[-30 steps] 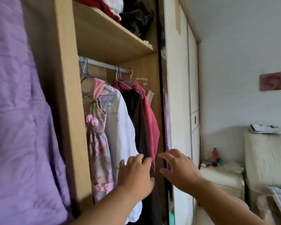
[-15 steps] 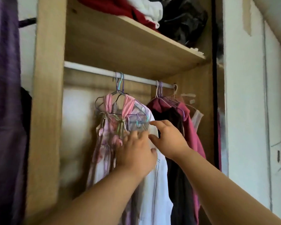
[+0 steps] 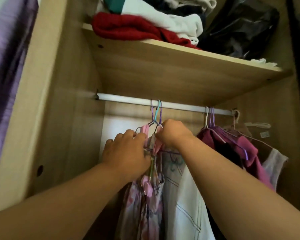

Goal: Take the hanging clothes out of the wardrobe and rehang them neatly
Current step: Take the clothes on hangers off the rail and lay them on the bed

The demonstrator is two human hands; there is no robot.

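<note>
Both hands have climbed since half a second ago, from the front of the hanging clothes up to the hanger tops just under the rail (image 3: 128,99). From where one stands, the left hand (image 3: 126,151) has its fingers curled round the left shoulder of the floral dress (image 3: 145,201), at the pink strap (image 3: 144,132) and the wire beneath it, though the fingertips are hidden. The right hand (image 3: 173,134) is closed tight, pinching the dress's other strap where it meets the hanger neck. The dress hangs on the rail by a cluster of purple and teal hanger hooks (image 3: 157,111), near the middle of the wardrobe, with a white garment (image 3: 185,205) pressed against its right side. Further right along the rail, apart from this group, hang a maroon garment (image 3: 232,144) and a pale one (image 3: 274,163). Above, the shelf (image 3: 163,66) carries a red knit (image 3: 128,30), folded white clothes (image 3: 180,23) and a black plastic bag (image 3: 241,28). Purple fabric (image 3: 5,66) hangs outside the wardrobe's left wall.
</note>
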